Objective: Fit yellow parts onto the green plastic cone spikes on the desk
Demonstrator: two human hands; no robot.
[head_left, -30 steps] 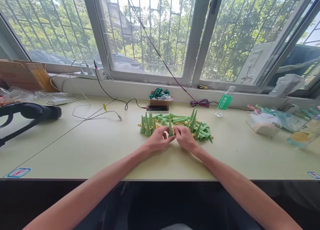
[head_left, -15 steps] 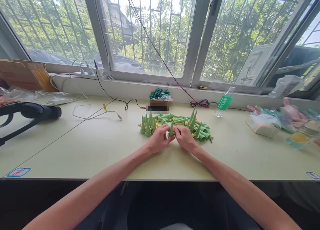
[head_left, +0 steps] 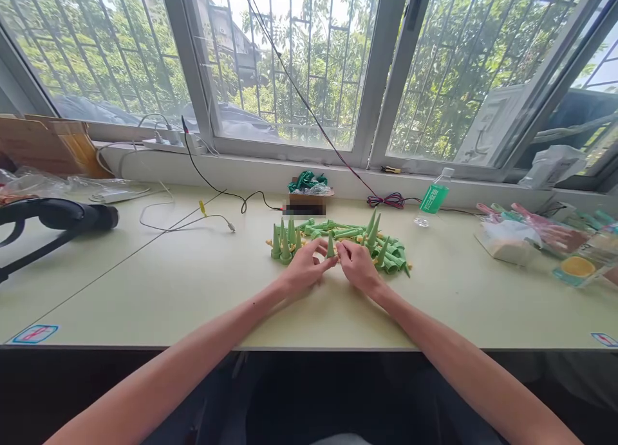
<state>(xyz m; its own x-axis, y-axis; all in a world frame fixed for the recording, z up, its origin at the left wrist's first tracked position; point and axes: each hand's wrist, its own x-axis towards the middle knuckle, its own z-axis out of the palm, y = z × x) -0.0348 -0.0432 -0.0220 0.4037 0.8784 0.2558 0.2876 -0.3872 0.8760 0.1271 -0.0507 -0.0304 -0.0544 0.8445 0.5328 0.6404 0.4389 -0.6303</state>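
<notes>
A green plastic cone [head_left: 331, 245] stands point up between my two hands. My left hand [head_left: 306, 263] has its thumb and fingers closed around the lower part of the cone. On the other side, my right hand [head_left: 356, 261] pinches at the cone's edge; whatever small piece is in its fingertips, partly yellow, is too small to make out. Several upright green cones [head_left: 284, 245] with small yellow bits stand left of my left hand. A pile of green tubes and cones [head_left: 393, 255] lies right of my right hand, and more green tubes [head_left: 338, 229] lie behind.
Behind the parts sits a small cardboard box [head_left: 311, 190] with green foil. A clear bottle with a green label [head_left: 433, 199] stands back right. Cables [head_left: 193, 223] and a black headset [head_left: 58, 219] lie on the left; a tissue pack [head_left: 506, 242] and plastic items lie right.
The cone between my hands is slightly higher, and my left fingers have shifted a little at its base. My right hand stays nearly in place.
</notes>
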